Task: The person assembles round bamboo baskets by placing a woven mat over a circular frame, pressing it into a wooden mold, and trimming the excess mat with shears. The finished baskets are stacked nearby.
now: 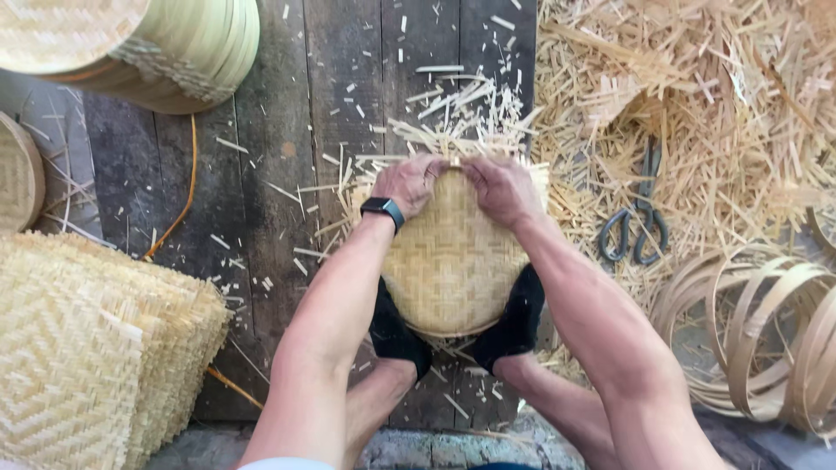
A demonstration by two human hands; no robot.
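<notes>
Both hands, left hand [407,183] and right hand [503,189], pinch the 12 o'clock rim of the round woven tray [451,261], braced between both feet; it looks light, springy, best gripped at the rim.

You've got a pale straw herringbone-weave tray [448,261], black socks [518,318], black wristband [383,209], grey scissors [638,222], dk grey floor planks [279,130].

Head camera looks steeply down, close over the wooden floor [279,174].
</notes>
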